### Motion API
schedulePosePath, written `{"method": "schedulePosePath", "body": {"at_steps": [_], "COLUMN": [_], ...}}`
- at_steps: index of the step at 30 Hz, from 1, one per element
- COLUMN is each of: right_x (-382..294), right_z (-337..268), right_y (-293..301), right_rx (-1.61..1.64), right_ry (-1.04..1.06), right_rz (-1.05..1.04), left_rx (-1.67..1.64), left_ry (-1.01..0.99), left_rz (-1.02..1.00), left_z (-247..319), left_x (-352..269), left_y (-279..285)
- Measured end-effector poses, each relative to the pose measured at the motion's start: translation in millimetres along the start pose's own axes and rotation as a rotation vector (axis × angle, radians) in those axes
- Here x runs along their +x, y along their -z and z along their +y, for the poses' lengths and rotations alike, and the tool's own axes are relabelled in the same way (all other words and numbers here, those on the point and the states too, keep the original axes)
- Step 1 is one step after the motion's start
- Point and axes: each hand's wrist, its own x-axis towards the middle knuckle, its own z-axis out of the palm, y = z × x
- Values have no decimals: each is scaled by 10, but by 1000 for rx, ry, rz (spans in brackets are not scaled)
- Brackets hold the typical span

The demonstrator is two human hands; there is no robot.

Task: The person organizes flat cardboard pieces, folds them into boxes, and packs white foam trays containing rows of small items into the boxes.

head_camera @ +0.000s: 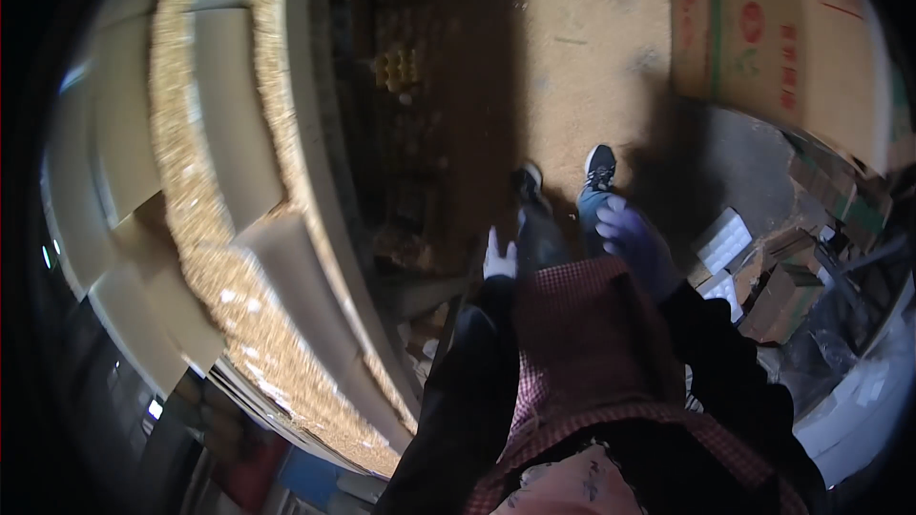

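Observation:
Both of my hands hang in front of a red checked apron (580,329), over my legs. My left hand (499,257) is beside the shadowed area under a long raised surface, with its fingers apart and nothing seen in it. On the other side, my right hand (633,239) is held out from the apron, slightly blurred, its fingers loosely spread and nothing visible in them. Flattened cardboard pieces (232,107) lie along the raised surface to the left, amid a yellowish loose material (215,265) like shavings or husks.
Large cardboard boxes (773,36) with red print stand at the upper right. White moulded trays (724,239), torn cardboard (780,300) and clear plastic (823,343) lie at the right. Yellow round items (396,70) are in shadow beneath the raised surface. The floor (587,64) is dusty.

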Motion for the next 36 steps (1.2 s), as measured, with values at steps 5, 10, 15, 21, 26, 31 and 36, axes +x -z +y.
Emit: {"method": "schedulePosePath", "body": {"at_steps": [5, 10, 15, 21, 26, 31, 36], "right_x": [272, 476, 566, 588, 459, 654, 1259], "right_z": [1028, 836, 495, 682, 446, -404, -1862], "right_y": [1274, 671, 588, 684, 548, -568, -1417], "right_rx": [-805, -605, -409, -645, -1143, -1239, -578], "right_ry": [113, -116, -244, -161, 172, 440, 443], "right_rz": [516, 516, 548, 412, 234, 359, 394], "left_rx": [-71, 460, 785, -1043, -846, -48, 59], "left_ry": [478, 334, 73, 440, 268, 16, -649], "left_rz": [122, 119, -197, 1019, 866, 489, 25], "left_z": [-538, -1822, -1853, -787, 1014, 2451, 4332], "left_x": [1332, 2672, 3336, 2211, 1051, 120, -173], "left_y": [-465, -25, 43, 245, 274, 661, 1623]}}
